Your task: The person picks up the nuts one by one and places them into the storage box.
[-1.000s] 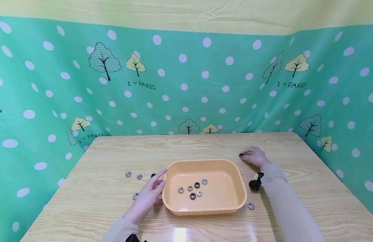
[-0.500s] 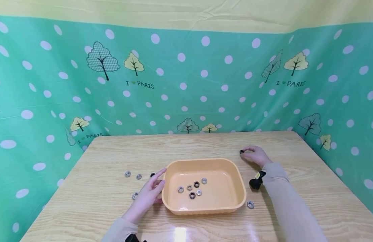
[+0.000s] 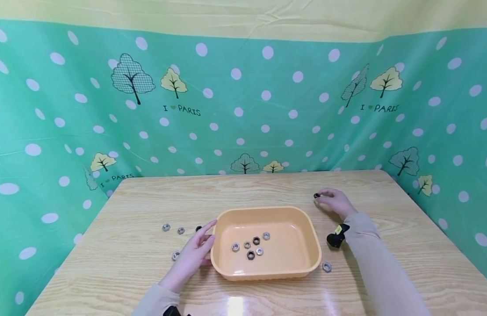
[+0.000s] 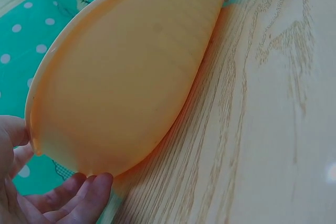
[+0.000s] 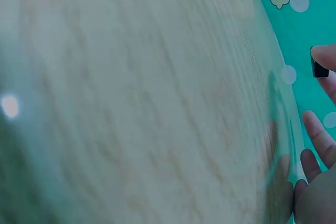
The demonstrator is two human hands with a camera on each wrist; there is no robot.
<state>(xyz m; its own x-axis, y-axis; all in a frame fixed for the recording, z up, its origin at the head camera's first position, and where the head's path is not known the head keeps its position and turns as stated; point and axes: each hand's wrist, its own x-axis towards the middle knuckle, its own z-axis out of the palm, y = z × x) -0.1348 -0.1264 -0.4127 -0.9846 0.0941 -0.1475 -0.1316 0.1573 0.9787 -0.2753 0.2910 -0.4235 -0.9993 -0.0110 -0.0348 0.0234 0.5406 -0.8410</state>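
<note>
A shallow peach plastic tray (image 3: 284, 259) stands on the table, with several silver and dark hex nuts (image 3: 256, 241) lying in it. At its left end, my left hand (image 3: 193, 256) touches the rim and outer wall with relaxed fingers. In the left wrist view the left fingertips (image 4: 97, 192) lie against the tray's outside (image 4: 131, 72). Beyond the tray's right end, my right hand (image 3: 335, 203) pinches a black nut (image 3: 316, 195) between thumb and finger above the table. The right wrist view shows this black nut (image 5: 319, 65) at its right edge, the other fingers apart from it.
Left of the tray lie a silver nut (image 3: 166, 227), a smaller nut (image 3: 181, 230), a dark nut (image 3: 198, 228) and a partly covered nut (image 3: 175, 255). Another silver nut (image 3: 326, 267) lies by the tray's right front corner. A green dotted curtain (image 3: 243, 109) surrounds the wooden table (image 3: 120, 263).
My right hand has moved slightly away from me with the black nut in its fingers. The left hand stays at the tray, and the nuts in the tray lie as before.
</note>
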